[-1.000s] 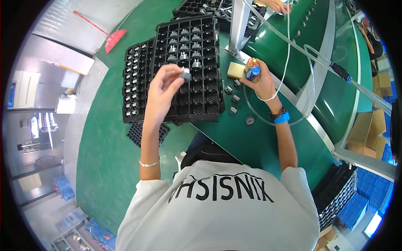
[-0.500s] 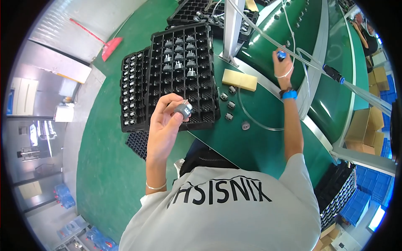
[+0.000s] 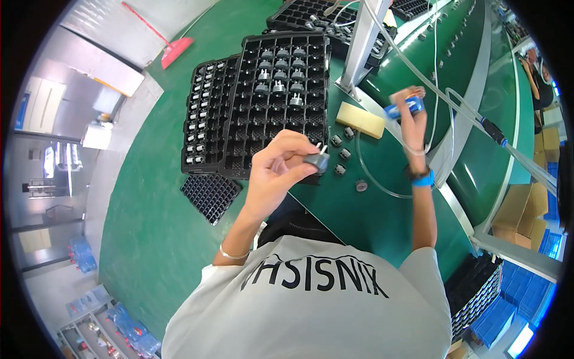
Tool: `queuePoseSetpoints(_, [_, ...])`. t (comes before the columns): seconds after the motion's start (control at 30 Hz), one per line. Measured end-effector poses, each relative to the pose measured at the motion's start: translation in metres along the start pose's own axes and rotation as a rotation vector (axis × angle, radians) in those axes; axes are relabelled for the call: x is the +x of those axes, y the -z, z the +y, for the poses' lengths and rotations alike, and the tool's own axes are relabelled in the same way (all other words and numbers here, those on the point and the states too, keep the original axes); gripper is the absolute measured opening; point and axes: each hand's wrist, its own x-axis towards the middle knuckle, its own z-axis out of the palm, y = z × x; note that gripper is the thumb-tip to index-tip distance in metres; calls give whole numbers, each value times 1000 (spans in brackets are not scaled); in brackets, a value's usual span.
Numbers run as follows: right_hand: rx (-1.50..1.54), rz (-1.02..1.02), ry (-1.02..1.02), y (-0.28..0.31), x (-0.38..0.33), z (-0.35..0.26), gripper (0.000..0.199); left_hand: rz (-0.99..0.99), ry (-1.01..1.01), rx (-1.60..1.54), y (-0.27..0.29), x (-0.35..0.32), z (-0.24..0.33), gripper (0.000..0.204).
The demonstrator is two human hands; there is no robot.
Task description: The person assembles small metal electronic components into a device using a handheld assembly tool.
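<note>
We start with the green work table spreading across the middle of our view. Off to the right we find blue crates beside a stack of black trays, and above them cardboard boxes; we cannot tell what these hold. At the table's left end we have the large black tray, a grid of square pockets, with grey plugs standing pins-up in three columns in its upper pockets. It overlaps a second black tray, where small silvery parts sit in rows. Behind both we see a far black tray with more parts lying loosely on it, and at lower left a smaller grid tray whose contents we cannot make out.

The right hand, near a yellow sponge, is curled round a blue object, too blurred for us to name. The left hand pinches the held plug between thumb and fingers, pins upward, in front of the large tray's lower right corner. Smallest of all, we note four loose parts near the sponge and a round grey piece just below them, all lying on the table
</note>
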Motion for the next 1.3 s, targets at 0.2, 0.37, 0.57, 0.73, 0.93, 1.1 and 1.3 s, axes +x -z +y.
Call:
queuePoseSetpoints(0.2, [767,-588,-440,-60,-81,-89,43,-77,-50,27,-14,8,-6,24])
queuePoseSetpoints(0.37, [764,-621,-529,-55,-88,-96,42,-99,-12,71,-17,5,-2,30])
queuePoseSetpoints(0.57, [586,-626,-421,-51,-99,-98,40,-58,-113,251,-22,-3,-8,31])
queuePoseSetpoints(0.73, [318,-306,-249,-32,-70,-54,36,35,-176,718,-6,34,2,34])
queuePoseSetpoints(0.93, [-433,-159,291,-27,-32,24,36,-246,-155,1411,62,88,-13,21])
queuePoseSetpoints(1.1, [-663,-79,336,-35,-39,17,42,-327,-165,1455,65,103,-31,18])
queuePoseSetpoints(1.3, [-623,-121,327,-30,-39,14,59,-128,-71,1190,53,92,-17,15])
